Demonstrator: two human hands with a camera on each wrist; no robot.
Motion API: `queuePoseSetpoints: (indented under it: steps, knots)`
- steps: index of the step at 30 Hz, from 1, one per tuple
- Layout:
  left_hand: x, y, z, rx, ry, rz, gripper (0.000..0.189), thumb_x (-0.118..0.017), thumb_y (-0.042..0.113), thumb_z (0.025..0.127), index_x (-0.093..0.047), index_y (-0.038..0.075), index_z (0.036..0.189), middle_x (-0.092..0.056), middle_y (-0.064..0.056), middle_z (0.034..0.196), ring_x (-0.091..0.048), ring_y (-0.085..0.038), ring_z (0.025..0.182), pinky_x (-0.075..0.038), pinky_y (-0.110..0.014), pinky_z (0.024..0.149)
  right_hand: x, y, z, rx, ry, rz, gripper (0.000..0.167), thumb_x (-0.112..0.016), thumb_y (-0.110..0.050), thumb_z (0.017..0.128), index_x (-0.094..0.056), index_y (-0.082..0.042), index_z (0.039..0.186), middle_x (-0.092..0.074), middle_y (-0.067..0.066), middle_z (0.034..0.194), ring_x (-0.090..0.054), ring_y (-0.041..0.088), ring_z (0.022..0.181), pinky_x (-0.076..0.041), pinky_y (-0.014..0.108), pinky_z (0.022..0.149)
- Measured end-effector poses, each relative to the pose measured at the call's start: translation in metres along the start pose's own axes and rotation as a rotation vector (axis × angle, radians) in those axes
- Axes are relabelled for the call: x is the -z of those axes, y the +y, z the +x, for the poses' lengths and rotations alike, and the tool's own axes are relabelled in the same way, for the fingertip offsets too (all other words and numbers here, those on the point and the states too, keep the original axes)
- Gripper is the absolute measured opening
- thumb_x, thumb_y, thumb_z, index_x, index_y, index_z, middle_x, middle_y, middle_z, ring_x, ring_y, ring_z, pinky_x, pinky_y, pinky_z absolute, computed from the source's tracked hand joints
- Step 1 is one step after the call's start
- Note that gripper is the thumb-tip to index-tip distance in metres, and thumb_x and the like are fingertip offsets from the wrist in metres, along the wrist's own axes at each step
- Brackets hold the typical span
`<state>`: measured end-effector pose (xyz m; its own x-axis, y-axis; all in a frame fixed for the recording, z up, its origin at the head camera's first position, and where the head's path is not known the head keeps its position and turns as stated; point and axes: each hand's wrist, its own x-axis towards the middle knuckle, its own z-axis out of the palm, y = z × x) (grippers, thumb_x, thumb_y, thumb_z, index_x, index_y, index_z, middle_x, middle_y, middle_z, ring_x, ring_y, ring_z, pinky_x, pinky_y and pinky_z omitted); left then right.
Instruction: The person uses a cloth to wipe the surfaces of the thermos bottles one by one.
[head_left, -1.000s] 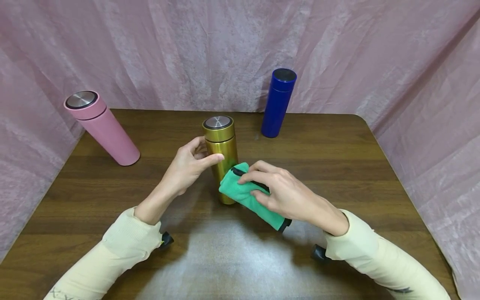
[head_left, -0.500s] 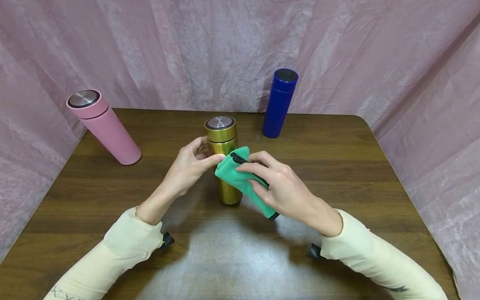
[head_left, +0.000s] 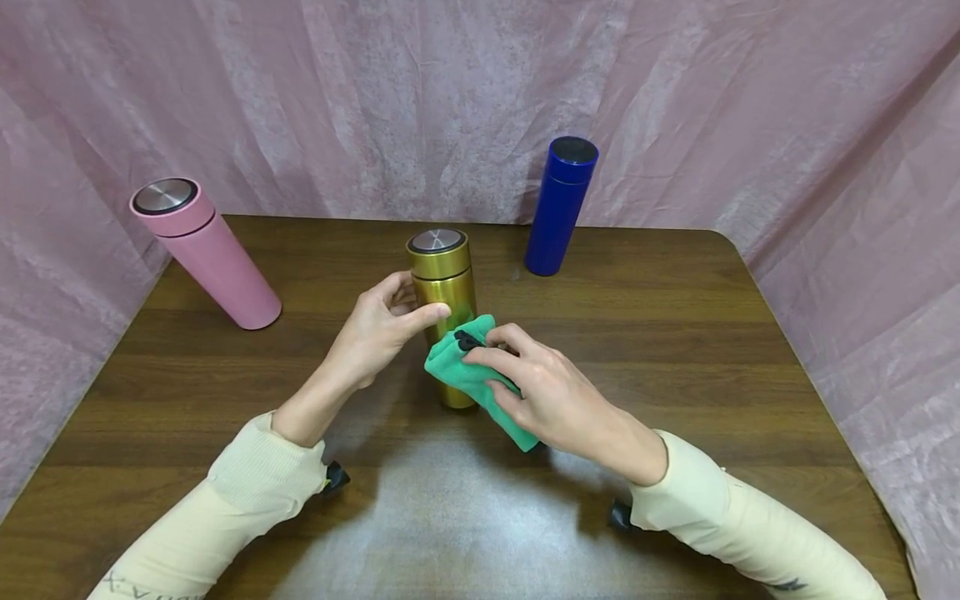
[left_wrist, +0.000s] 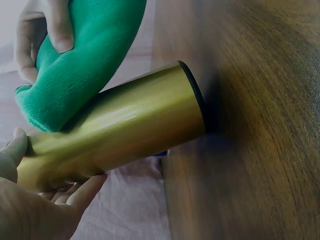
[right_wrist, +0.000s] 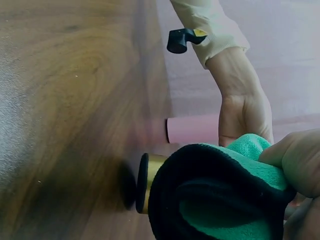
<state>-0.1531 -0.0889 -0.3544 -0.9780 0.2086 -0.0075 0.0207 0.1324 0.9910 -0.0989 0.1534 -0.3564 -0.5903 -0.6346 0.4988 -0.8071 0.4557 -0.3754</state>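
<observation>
"Where's the gold flask [head_left: 459, 292]?"

"Mid-desk [head_left: 637, 333], seemingly held just above the wood, with the left hand's [head_left: 371, 333] fingers wrapped round its upper body, below the lid."

"And the right hand [head_left: 558, 392]?"

"Its fingers pinch a folded green cloth [head_left: 453, 371] against the flask's side."

"So how far along is it?"

"Looks like wiping in progress to me. The cloth is on the body now, and I'd guess finishing that and setting the flask upright are left."

"What about the others?"

"The pink flask [head_left: 217, 267] stands at the left, the blue flask [head_left: 555, 217] at the back, both well apart from the hands. I can't tell whether either has been wiped."
</observation>
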Motion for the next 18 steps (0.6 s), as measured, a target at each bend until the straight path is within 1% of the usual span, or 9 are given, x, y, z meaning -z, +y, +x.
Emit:
queuePoseSetpoints:
  steps: [2, 5, 11, 18]
  knots:
    - [0.0, 0.0, 0.0, 0.003, 0.002, -0.005, 0.063, -0.08, 0.02, 0.093, -0.051, 0.002, 0.145, -0.06, -0.015, 0.138, -0.059, -0.029, 0.129, -0.046, -0.042, 0.112, -0.002, 0.0, -0.001, 0.003, -0.006, -0.002, 0.034, -0.075, 0.004, 0.09, -0.071, -0.009, 0.122, -0.061, 0.01, 0.119, -0.063, 0.018, 0.084, -0.054, 0.026, 0.069]
    - [0.001, -0.001, 0.0, 0.009, 0.007, -0.005, 0.063, -0.081, 0.021, 0.093, -0.051, 0.002, 0.145, -0.06, -0.015, 0.138, -0.059, -0.028, 0.13, -0.046, -0.043, 0.112, -0.005, 0.0, -0.004, -0.008, -0.036, -0.009, 0.034, -0.076, 0.003, 0.09, -0.072, -0.009, 0.121, -0.061, 0.009, 0.119, -0.062, 0.016, 0.081, -0.054, 0.024, 0.067]
    - [0.003, -0.003, 0.001, 0.012, 0.009, -0.007, 0.063, -0.08, 0.021, 0.094, -0.05, 0.002, 0.146, -0.059, -0.015, 0.138, -0.059, -0.028, 0.129, -0.047, -0.043, 0.11, -0.008, 0.001, -0.01, -0.067, -0.145, 0.002, 0.036, -0.076, 0.004, 0.089, -0.072, -0.011, 0.121, -0.059, 0.007, 0.12, -0.06, 0.013, 0.08, -0.053, 0.022, 0.067]
    - [0.005, -0.004, 0.003, 0.019, 0.006, -0.021, 0.065, -0.079, 0.022, 0.094, -0.048, 0.002, 0.147, -0.058, -0.015, 0.139, -0.058, -0.027, 0.131, -0.048, -0.043, 0.109, -0.01, 0.002, -0.012, -0.09, -0.251, -0.007, 0.035, -0.073, 0.003, 0.089, -0.072, -0.013, 0.119, -0.058, 0.003, 0.116, -0.058, 0.012, 0.079, -0.051, 0.023, 0.067]
